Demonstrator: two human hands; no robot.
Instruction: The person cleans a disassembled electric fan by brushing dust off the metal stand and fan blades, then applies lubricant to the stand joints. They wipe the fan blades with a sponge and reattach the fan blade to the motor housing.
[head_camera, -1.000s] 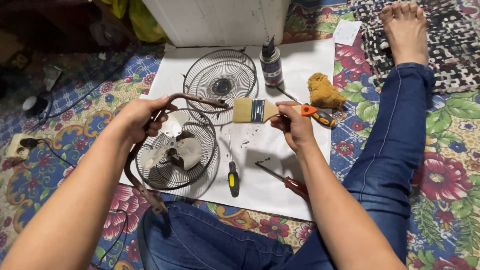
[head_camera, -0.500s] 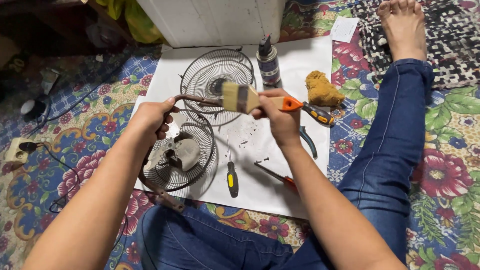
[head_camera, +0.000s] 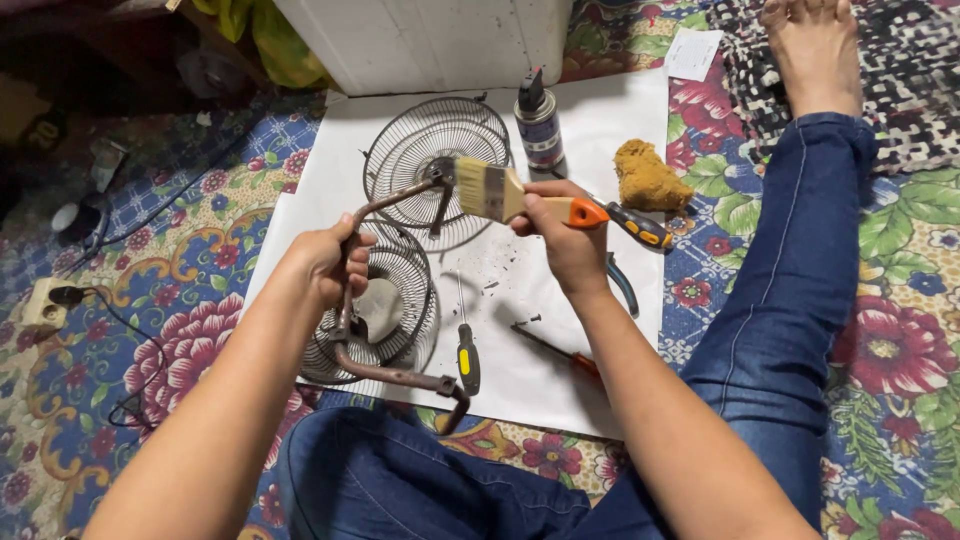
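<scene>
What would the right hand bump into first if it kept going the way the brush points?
Probably the rusty bracket: the right hand aims the brush leftward, bristles already at the bracket's upper end. Beyond lies the wire grille, though depth is unclear.

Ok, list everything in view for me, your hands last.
Paper sheet: 1, white, on the floral mat.
Fan grilles: 2, dark wire; one at the sheet's top, one with blades at its left.
Bracket: 1, rusty brown, in the left hand.
Brush: 1, pale bristles, orange handle, in the right hand, at the bracket's upper end.
Spray can: 1, dark, upright, top of the sheet.
Sponge: 1, yellow-brown, right edge of the sheet.
Screwdrivers: 3; black-yellow, red, orange-black.
Pliers: 1, blue-handled, behind the right wrist.
Hands: left, right.
</scene>
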